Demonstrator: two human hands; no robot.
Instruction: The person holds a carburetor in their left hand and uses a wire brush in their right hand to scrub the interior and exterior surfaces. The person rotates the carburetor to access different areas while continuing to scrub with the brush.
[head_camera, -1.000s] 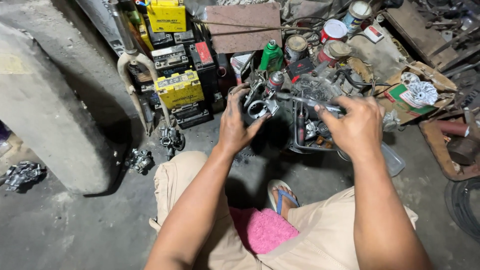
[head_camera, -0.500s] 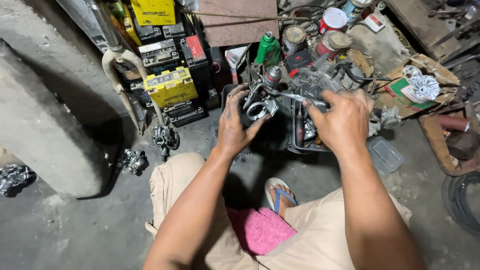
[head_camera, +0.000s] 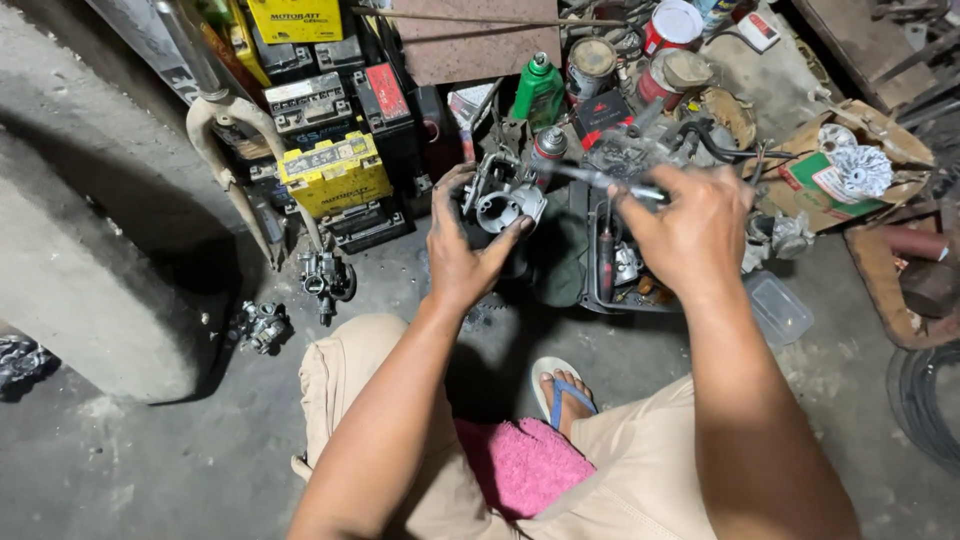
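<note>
My left hand (head_camera: 462, 252) grips a grey metal carburettor body (head_camera: 503, 196) and holds it up in front of me. My right hand (head_camera: 690, 225) is closed around a slim metal screwdriver (head_camera: 598, 180) whose tip points left at the carburettor. Both hands hover above a dark tray of small parts (head_camera: 622, 270) on the floor. A pink cloth (head_camera: 520, 462) lies on my lap, and my sandalled foot (head_camera: 565, 392) shows between my knees.
Yellow and black batteries (head_camera: 335, 172) are stacked at the back left, beside a fork leg (head_camera: 235, 170). A green bottle (head_camera: 538, 90), tins (head_camera: 672, 28) and cardboard with a white part (head_camera: 850, 170) crowd the back. Two loose carburettors (head_camera: 325, 280) lie near a concrete block (head_camera: 80, 280).
The view has shifted down and closer. My hands keep the same hold; the screwdriver tip stays at the carburettor.
</note>
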